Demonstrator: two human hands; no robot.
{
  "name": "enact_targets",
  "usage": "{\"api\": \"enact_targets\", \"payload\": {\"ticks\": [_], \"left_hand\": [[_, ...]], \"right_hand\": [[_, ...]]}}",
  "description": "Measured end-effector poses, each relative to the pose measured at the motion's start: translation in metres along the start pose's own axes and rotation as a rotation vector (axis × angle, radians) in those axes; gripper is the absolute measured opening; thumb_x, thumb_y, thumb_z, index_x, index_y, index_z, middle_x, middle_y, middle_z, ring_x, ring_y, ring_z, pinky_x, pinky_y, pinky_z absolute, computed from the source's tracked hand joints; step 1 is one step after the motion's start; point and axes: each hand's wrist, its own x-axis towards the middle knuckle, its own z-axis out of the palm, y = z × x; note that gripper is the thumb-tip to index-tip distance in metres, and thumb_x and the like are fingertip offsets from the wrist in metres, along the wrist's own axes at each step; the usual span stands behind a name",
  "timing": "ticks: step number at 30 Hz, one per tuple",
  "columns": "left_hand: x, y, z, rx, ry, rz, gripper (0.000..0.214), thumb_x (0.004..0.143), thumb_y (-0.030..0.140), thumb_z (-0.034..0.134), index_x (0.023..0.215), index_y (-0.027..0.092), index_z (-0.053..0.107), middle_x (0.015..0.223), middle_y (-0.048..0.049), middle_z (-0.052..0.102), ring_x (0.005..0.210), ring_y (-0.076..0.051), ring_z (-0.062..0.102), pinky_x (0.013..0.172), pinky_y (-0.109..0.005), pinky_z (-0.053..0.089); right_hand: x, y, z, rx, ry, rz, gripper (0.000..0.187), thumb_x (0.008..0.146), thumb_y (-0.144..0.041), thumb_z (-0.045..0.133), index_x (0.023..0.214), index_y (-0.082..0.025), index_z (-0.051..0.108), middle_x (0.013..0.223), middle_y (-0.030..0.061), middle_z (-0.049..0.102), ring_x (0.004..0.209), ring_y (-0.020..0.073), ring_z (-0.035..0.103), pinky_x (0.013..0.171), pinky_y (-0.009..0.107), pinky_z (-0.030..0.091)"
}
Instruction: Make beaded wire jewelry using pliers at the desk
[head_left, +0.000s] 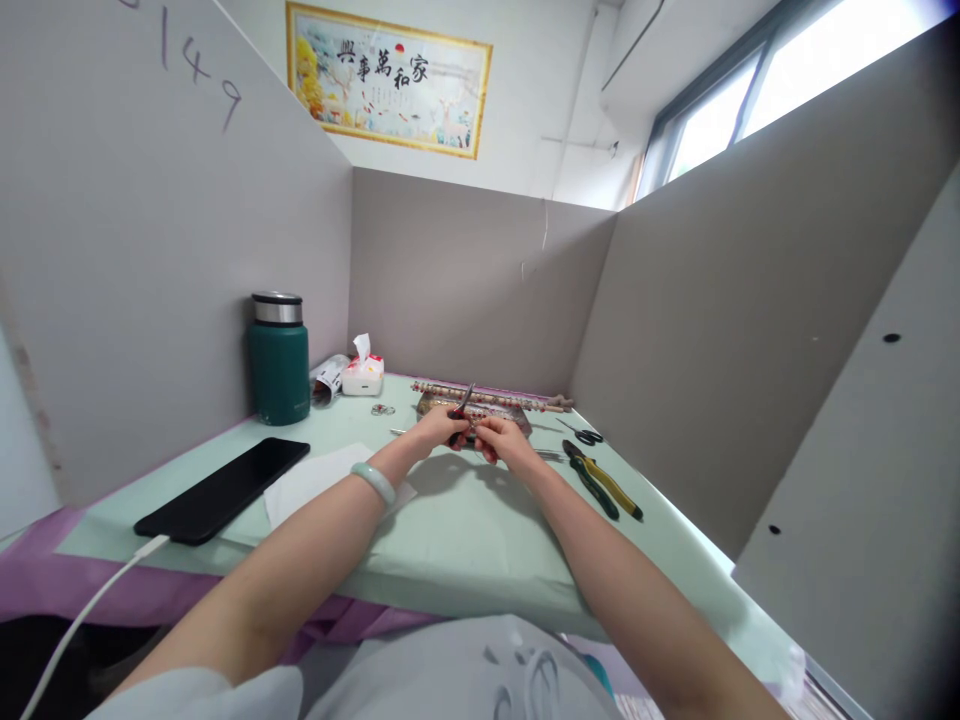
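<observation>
Over the middle of the table, my left hand (436, 426) is closed around small pliers (463, 402), whose dark jaws point up and away. Close beside it, my right hand (505, 440) is in a pinch; what sits between its fingertips is too small to make out. Just behind both hands is a patterned tray-like piece (517, 418) with small beads, partly hidden by my fingers. Across its back lies a long beaded rod (495, 398). A thin metal tool (551, 455) lies by my right wrist.
To the right lie larger green-and-yellow pliers (600, 482) and black scissors (587, 436). On the left are a black phone (225, 490) with a white cable, white paper (300, 488), a green bottle (279, 365), a tissue pack (363, 376) and small rings (382, 409). Grey partitions (472, 280) enclose the table.
</observation>
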Motion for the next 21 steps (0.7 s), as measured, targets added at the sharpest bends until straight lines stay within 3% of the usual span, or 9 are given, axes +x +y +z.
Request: {"api": "enact_targets", "payload": {"ticks": [10,21], "left_hand": [[0.0033,-0.0033,0.0022,0.056,0.049,0.057,0.008,0.068,0.017,0.060,0.073,0.014,0.055,0.050,0.0031,0.051,0.044,-0.008,0.046,0.045,-0.021,0.037],[0.0006,-0.0007,0.0015,0.004,0.049,0.021,0.006,0.070,0.017,0.059,0.071,0.013,0.055,0.052,0.0011,0.053,0.045,-0.009,0.047,0.047,-0.022,0.039]], "right_hand": [[0.0027,0.0055,-0.0008,-0.029,-0.032,-0.025,0.023,0.072,-0.039,0.060,0.072,-0.017,0.052,0.054,-0.0043,0.054,0.037,0.0055,0.042,0.035,0.018,0.030],[0.0050,0.0066,-0.0016,0.003,0.029,-0.054,0.023,0.070,-0.039,0.060,0.076,-0.017,0.053,0.054,-0.0049,0.054,0.036,0.0061,0.041,0.034,0.020,0.028]]}}
